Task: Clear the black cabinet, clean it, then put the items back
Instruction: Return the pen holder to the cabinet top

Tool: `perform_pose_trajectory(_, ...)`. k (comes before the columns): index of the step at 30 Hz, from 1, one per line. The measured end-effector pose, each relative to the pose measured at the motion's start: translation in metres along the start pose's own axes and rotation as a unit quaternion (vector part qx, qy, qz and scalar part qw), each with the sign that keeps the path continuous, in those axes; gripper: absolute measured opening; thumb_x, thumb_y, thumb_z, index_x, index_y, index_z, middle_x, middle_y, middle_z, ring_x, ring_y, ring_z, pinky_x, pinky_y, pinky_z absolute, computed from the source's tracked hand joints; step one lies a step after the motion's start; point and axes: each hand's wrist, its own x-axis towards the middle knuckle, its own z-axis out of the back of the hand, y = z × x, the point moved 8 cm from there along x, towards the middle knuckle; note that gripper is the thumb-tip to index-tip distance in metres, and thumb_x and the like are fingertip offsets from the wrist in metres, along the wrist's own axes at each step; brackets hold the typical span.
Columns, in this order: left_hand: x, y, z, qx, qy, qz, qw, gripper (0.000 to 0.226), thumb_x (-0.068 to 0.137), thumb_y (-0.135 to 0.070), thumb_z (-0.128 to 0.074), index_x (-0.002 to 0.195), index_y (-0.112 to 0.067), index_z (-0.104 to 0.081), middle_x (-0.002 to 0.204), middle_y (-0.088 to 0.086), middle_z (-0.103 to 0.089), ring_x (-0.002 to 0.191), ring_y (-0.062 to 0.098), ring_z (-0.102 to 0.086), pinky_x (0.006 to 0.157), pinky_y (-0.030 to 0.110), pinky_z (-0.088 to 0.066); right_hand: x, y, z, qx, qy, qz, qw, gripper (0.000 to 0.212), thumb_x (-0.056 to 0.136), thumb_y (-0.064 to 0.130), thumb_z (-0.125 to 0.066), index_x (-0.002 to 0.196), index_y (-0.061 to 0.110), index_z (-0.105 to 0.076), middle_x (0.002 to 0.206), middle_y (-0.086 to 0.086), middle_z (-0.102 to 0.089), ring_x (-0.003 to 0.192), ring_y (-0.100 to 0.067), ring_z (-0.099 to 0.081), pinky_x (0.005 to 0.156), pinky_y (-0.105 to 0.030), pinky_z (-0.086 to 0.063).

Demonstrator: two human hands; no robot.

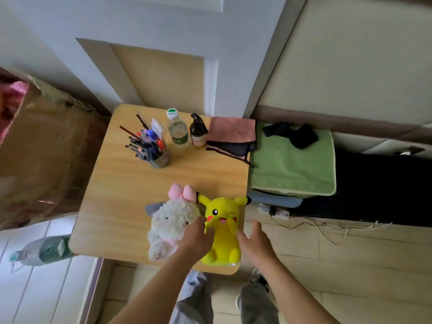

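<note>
**Both hands at the two plush toys, near right corner of the desk**

Head view. The yellow Pikachu plush (222,239) lies face up at the near right corner of the desk (121,195), long axis running from the near edge inward, ears pointing away from the person. A white fluffy plush (168,220) with a pink bow lies touching its left side.

The left hand (198,237) sits in the seam between the two toys. Its fingertips are buried there, so whether it grips either cannot be told.

The right hand (253,239) is just off the desk's right edge, fingers (256,226) spread and straight, thumb side against the Pikachu's flank, holding nothing.

The black cabinet (378,188), topped by a green cloth (292,164), stands beyond that right edge, so the right hand is judged nearer for any carry across.
</note>
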Motion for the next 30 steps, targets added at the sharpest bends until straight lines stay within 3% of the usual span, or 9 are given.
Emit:
perform_pose_trajectory(4, 0.024, 0.012, -0.019, 0.011, -0.024, 0.003, 1.000, 0.039, 0.099, -0.027, -0.053, 0.135, -0.013, -0.052, 0.122, 0.012, -0.064, 0.111, 0.032, -0.060, 0.084, 0.034, -0.046, 0.044, -0.006, -0.019, -0.003, -0.015, 0.002, 1.000, 0.064, 0.094, 0.062, -0.050, 0.145, 0.025, -0.034, 0.135, -0.013, -0.051, 0.120, -0.033, -0.054, 0.093, -0.042, -0.049)
perform_pose_trajectory(7, 0.026, 0.009, -0.011, -0.012, -0.060, -0.015, 0.998, 0.029, 0.096, -0.024, -0.056, 0.122, -0.012, -0.060, 0.112, 0.009, -0.068, 0.104, 0.029, -0.062, 0.082, 0.035, -0.048, 0.054, 0.003, -0.020, -0.022, -0.045, 0.030, 0.998, 0.060, 0.095, 0.052, -0.052, 0.146, 0.026, -0.035, 0.135, -0.012, -0.049, 0.122, -0.034, -0.053, 0.096, -0.045, -0.048)
perform_pose_trajectory(11, 0.029, 0.010, 0.024, -0.053, -0.128, -0.066, 0.988, 0.014, 0.094, -0.020, -0.059, 0.106, -0.014, -0.065, 0.101, 0.001, -0.070, 0.096, 0.022, -0.065, 0.083, 0.037, -0.052, 0.058, 0.023, -0.013, -0.048, -0.087, 0.067, 0.993, 0.061, 0.094, 0.054, -0.051, 0.146, 0.027, -0.033, 0.136, -0.009, -0.047, 0.122, -0.032, -0.053, 0.098, -0.047, -0.048)
perform_pose_trajectory(17, 0.052, 0.012, 0.092, -0.077, -0.206, -0.096, 0.971, 0.020, 0.094, -0.018, -0.061, 0.111, -0.009, -0.064, 0.104, 0.002, -0.067, 0.094, 0.020, -0.065, 0.084, 0.038, -0.055, 0.060, 0.090, -0.013, -0.085, -0.105, 0.158, 0.978, 0.062, 0.096, 0.048, -0.052, 0.149, 0.022, -0.032, 0.144, -0.006, -0.042, 0.131, -0.026, -0.046, 0.105, -0.045, -0.045)
perform_pose_trajectory(20, 0.076, 0.031, 0.145, -0.120, -0.279, -0.061, 0.951, 0.034, 0.091, -0.019, -0.068, 0.121, -0.008, -0.059, 0.108, 0.004, -0.065, 0.095, 0.019, -0.063, 0.082, 0.033, -0.053, 0.066, 0.144, -0.032, -0.075, -0.077, 0.224, 0.969, 0.061, 0.095, 0.044, -0.056, 0.149, 0.024, -0.034, 0.145, -0.001, -0.043, 0.131, -0.022, -0.045, 0.105, -0.039, -0.044)
perform_pose_trajectory(22, 0.099, 0.048, 0.175, -0.144, -0.294, -0.029, 0.944, 0.051, 0.089, -0.022, -0.072, 0.133, -0.008, -0.050, 0.121, 0.009, -0.062, 0.101, 0.020, -0.060, 0.084, 0.032, -0.050, 0.077, 0.186, -0.054, -0.056, -0.043, 0.268, 0.961, 0.064, 0.094, 0.038, -0.059, 0.151, 0.025, -0.033, 0.148, 0.001, -0.043, 0.133, -0.018, -0.044, 0.105, -0.034, -0.042)
perform_pose_trajectory(27, 0.159, 0.075, 0.201, -0.142, -0.198, -0.034, 0.969, 0.103, 0.081, -0.024, -0.082, 0.158, -0.020, -0.014, 0.155, 0.007, -0.037, 0.135, 0.029, -0.047, 0.104, 0.045, -0.049, 0.124, 0.266, -0.112, -0.046, 0.030, 0.294, 0.954, 0.085, 0.093, 0.034, -0.066, 0.160, 0.021, -0.016, 0.162, -0.002, -0.031, 0.146, -0.022, -0.034, 0.115, -0.035, -0.033)
perform_pose_trajectory(30, 0.188, 0.079, 0.205, -0.134, -0.159, -0.083, 0.975, 0.107, 0.075, -0.024, -0.087, 0.156, -0.022, -0.017, 0.155, -0.001, -0.037, 0.141, 0.024, -0.040, 0.111, 0.045, -0.042, 0.146, 0.287, -0.132, -0.030, 0.036, 0.298, 0.953, 0.088, 0.086, 0.030, -0.074, 0.156, 0.032, -0.022, 0.150, 0.002, -0.048, 0.136, -0.021, -0.046, 0.107, -0.032, -0.040)
